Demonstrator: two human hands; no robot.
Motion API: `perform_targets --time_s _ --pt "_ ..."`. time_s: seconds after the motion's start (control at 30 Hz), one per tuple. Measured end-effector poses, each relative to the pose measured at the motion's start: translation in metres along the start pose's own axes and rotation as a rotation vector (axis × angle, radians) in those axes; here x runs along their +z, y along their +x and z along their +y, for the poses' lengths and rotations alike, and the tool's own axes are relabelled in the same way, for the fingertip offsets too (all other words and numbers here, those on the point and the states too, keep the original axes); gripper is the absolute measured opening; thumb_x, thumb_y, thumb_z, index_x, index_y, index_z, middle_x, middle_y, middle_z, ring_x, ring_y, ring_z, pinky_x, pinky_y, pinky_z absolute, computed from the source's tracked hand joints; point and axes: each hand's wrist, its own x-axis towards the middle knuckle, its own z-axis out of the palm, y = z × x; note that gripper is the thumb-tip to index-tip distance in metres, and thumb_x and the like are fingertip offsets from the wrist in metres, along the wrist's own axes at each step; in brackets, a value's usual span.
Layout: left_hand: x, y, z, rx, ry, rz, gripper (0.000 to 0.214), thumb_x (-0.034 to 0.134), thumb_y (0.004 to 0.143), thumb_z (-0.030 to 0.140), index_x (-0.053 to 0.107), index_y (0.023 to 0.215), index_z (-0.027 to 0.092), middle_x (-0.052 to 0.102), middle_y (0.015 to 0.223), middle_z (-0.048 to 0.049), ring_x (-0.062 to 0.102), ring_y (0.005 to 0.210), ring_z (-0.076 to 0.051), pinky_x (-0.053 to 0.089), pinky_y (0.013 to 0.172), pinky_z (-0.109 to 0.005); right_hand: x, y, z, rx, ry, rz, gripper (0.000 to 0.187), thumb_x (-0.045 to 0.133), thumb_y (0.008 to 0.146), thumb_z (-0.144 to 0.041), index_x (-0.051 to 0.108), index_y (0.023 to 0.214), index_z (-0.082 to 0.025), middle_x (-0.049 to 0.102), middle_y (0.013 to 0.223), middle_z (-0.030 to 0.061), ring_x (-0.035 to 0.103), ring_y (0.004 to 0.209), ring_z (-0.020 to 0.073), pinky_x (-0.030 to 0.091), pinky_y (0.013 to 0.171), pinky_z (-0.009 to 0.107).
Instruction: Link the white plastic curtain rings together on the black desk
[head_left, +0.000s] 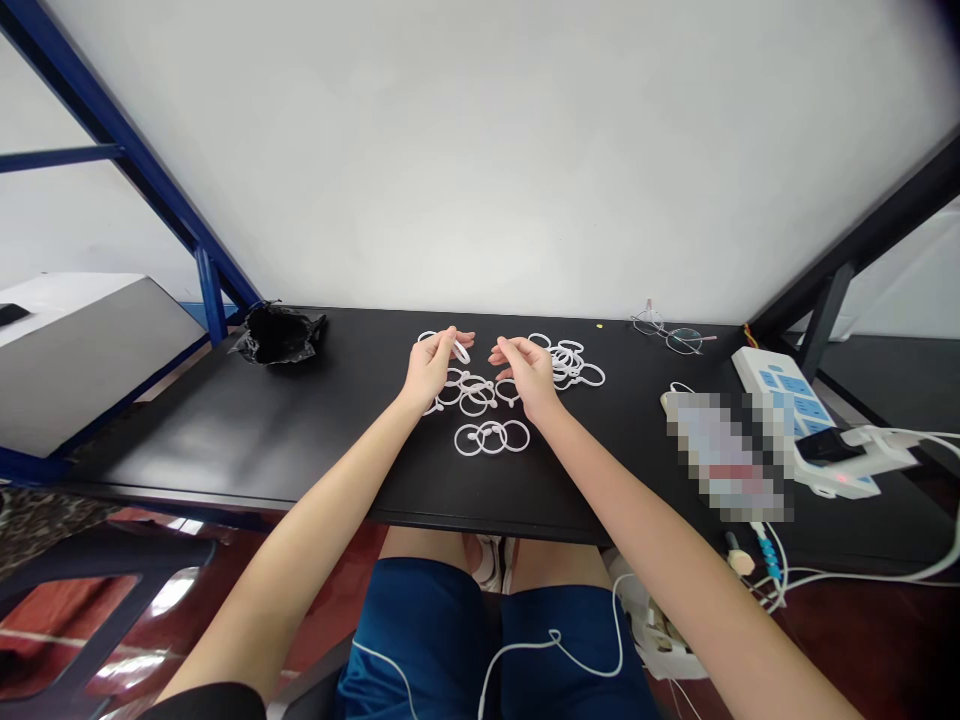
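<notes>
At the far middle of the black table (262, 430), the person's two bare hands hover close together over a scatter of white plastic rings. The left hand (429, 368) is raised a little off the surface, and its thumb and forefinger pinch a white ring (459, 350), held tilted at the fingertips and pointing towards the other hand. The right hand (529, 375) sits just beside it, a small gap apart. Its fingers are curled inward with the thumb drawn towards the forefinger, but whether they grip anything cannot be told from this view.

Beneath and between the hands lie the loose rings (472, 392), overlapping one another on the tabletop. Nearer the person, a row of three rings (491, 437) lies flat, each touching the next. Beyond the right hand, a cluster of rings (574, 362) spreads out to the right.

A crumpled black bag (279, 333) rests at the far left of the table, well apart from the hands and beside the blue frame (210, 290). A pair of spectacles (675, 338) lies by the wall on the right, and a white power strip (795, 400) sits at the right end. A white cable (555, 640) trails across the person's lap.
</notes>
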Motion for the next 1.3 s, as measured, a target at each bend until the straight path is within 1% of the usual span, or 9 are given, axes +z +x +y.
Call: perform_targets --time_s 0.37,0.57,0.63,0.77,0.8,0.87,1.0,1.13,1.3 --pt "0.001 0.0 0.002 -0.045 -0.053 -0.041 0.05 0.053 0.085 0.06 0.07 0.082 0.013 0.073 0.097 -0.0125 0.07 0.09 -0.023 0.054 0.084 -0.036 0.0 0.0 -0.001 0.011 0.003 0.006 0.029 0.064 0.078 -0.047 0.065 0.071 -0.019 0.067 0.073 0.0043 0.065 0.076 0.0172 0.051 0.051 0.021" --pt "0.0 0.0 0.006 -0.098 -0.085 -0.009 0.049 0.052 0.086 0.058 0.069 0.077 0.013 0.074 0.09 -0.0114 0.07 0.085 -0.022 0.054 0.08 -0.034 -0.001 0.0 0.001 -0.008 -0.063 -0.014 0.027 0.059 0.082 -0.045 0.063 0.074 -0.019 0.068 0.076 0.0046 0.065 0.077 0.0183 0.051 0.052 0.024" --pt "0.0 0.001 0.005 -0.092 -0.075 -0.005 0.048 0.052 0.086 0.057 0.069 0.077 0.014 0.074 0.09 -0.0106 0.069 0.084 -0.02 0.053 0.078 -0.031 -0.003 -0.001 0.003 -0.077 -0.212 -0.028 0.025 0.053 0.087 -0.041 0.061 0.075 -0.02 0.068 0.076 0.0046 0.065 0.076 0.0184 0.05 0.056 0.026" --pt "0.0 0.001 0.003 -0.074 -0.018 -0.005 0.047 0.052 0.086 0.057 0.07 0.077 0.015 0.073 0.089 -0.0089 0.067 0.08 -0.018 0.051 0.07 -0.027 -0.005 -0.006 0.006 -0.338 -0.759 -0.103 0.016 0.053 0.088 -0.027 0.06 0.075 -0.021 0.068 0.079 0.0045 0.061 0.084 0.0204 0.047 0.07 0.031" --pt "0.0 0.001 0.003 -0.073 -0.007 -0.006 0.046 0.054 0.085 0.058 0.07 0.077 0.015 0.073 0.089 -0.0085 0.066 0.08 -0.017 0.051 0.069 -0.027 -0.005 -0.008 0.007 -0.372 -0.852 -0.13 0.014 0.053 0.088 -0.024 0.061 0.076 -0.021 0.068 0.08 0.0044 0.06 0.085 0.0209 0.046 0.073 0.031" --pt "0.001 0.0 0.005 -0.081 0.003 -0.01 0.044 0.058 0.082 0.058 0.07 0.076 0.016 0.072 0.087 -0.0075 0.065 0.079 -0.017 0.051 0.069 -0.026 -0.004 -0.009 0.009 -0.388 -0.928 -0.169 0.013 0.053 0.088 -0.022 0.061 0.077 -0.021 0.068 0.08 0.004 0.059 0.085 0.0209 0.044 0.074 0.031" --pt "0.001 -0.003 0.005 -0.074 0.043 -0.031 0.04 0.066 0.077 0.055 0.069 0.076 0.016 0.07 0.081 -0.0057 0.062 0.072 -0.015 0.049 0.067 -0.027 -0.004 -0.008 0.012 -0.385 -0.87 -0.181 0.013 0.053 0.088 -0.021 0.062 0.078 -0.021 0.068 0.08 0.0029 0.059 0.082 0.0192 0.045 0.076 0.03" --pt "0.0 -0.004 0.001 0.022 0.137 -0.054 0.034 0.072 0.073 0.049 0.069 0.074 0.015 0.066 0.072 -0.0033 0.057 0.062 -0.013 0.042 0.055 -0.024 -0.006 -0.005 0.016 -0.382 -0.803 -0.157 0.013 0.053 0.087 -0.021 0.062 0.078 -0.02 0.068 0.08 0.0029 0.06 0.08 0.0182 0.046 0.073 0.029" --pt "-0.002 -0.004 -0.001 0.084 0.282 -0.124 0.031 0.069 0.076 0.046 0.068 0.07 0.016 0.063 0.065 -0.0006 0.049 0.056 -0.01 0.037 0.052 -0.023 -0.007 -0.003 0.019 -0.391 -0.776 -0.137 0.014 0.053 0.087 -0.022 0.062 0.076 -0.02 0.067 0.078 0.0032 0.061 0.077 0.0181 0.046 0.069 0.028"
